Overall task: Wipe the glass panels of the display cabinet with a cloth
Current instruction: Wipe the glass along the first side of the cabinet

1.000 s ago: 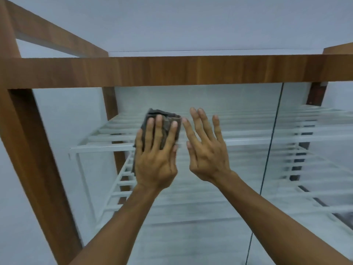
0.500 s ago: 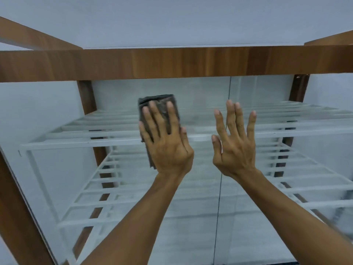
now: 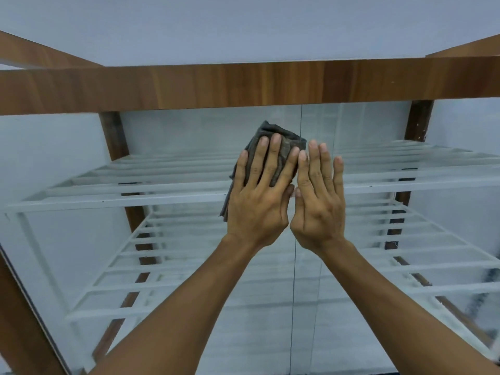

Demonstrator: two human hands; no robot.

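left hand [image 3: 257,209] flat atop cloth [image 3: 286,142], pressing it to glass panel [image 3: 205,131] | right hand [image 3: 319,212] flat, empty, beside

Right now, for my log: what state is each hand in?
Left hand: open, straight fingers pressing the cloth.
Right hand: open, holding nothing.

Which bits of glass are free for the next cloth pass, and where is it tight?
Free: the glass left of the cloth, under the top rail; the pane right of the right hand. Tight: the left hand on the cloth and the right hand sit side by side at the seam.
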